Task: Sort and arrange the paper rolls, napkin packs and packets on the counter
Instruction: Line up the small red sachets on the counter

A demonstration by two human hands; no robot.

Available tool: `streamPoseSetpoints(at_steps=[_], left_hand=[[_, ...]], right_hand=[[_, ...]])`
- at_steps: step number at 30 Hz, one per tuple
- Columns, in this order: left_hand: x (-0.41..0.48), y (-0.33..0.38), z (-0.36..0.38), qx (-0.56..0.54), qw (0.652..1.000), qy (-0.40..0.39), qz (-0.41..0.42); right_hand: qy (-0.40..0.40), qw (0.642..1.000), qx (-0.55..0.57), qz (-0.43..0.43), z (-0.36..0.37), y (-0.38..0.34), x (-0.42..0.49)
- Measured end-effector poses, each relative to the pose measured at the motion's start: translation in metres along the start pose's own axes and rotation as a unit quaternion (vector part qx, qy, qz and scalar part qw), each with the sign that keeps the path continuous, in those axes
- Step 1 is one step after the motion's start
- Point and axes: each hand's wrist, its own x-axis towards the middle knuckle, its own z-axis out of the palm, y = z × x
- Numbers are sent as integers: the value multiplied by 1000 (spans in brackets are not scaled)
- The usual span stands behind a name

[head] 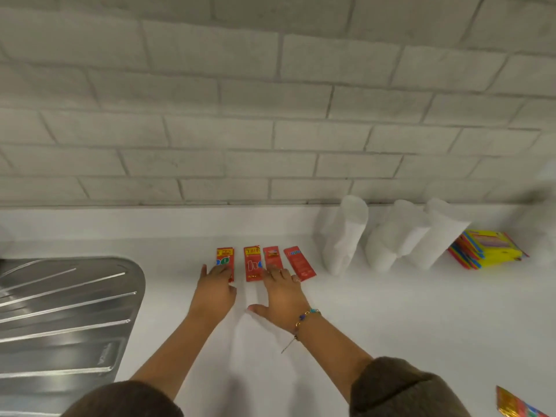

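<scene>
While both hands lie flat and spread on the counter (361,311), nothing is actually gripped, and that is where a slip could come from: pressing and sliding thin packets with open fingers could skew one against its neighbour or push it out of the row. The left hand (214,291) rests its fingertips on the lower end of the leftmost red packet (225,256), palm down, fingers loosely extended. The right hand (281,299), wearing a beaded bracelet (304,320), has its fingers splayed over the bottom of the third packet (272,257) and reaches the edge of the fourth packet (298,262), thumb out to the side on bare counter. The second packet (252,264) lies between the hands, untouched as far as I can tell. The four packets sit side by side, the fourth tilted a little. Beyond them, to the right, three white paper rolls (391,236) lean near the tiled wall (270,100), close enough to topple if nudged. A stack of colourful napkin packs (487,248) lies just past them, and a steel drainboard (60,311) sits at the left.
</scene>
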Motion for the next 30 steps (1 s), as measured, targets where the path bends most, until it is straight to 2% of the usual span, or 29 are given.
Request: streamPoseSetpoints(at_steps=[3,6,13,18,22,27,30], left_hand=[[-29,30,-3,-110,992,54,1],[-64,71,4,-206,977,63,1],[-126,186,46,-270,959,1,83],[-147,250,69,-291,952,-14,97],[-159,281,86,-286,955,-15,82],[-177,283,92,-291,956,10,34],[-184,264,85,-288,957,28,0]], right_hand=[[41,998,19,44,-7,36,-55],[57,990,17,124,-9,88,-127],[120,945,19,304,-30,199,-294],[113,927,-7,358,-34,253,-364],[83,947,4,310,-29,277,-383],[59,990,-2,125,-21,262,-362],[11,998,6,60,-9,236,-330]])
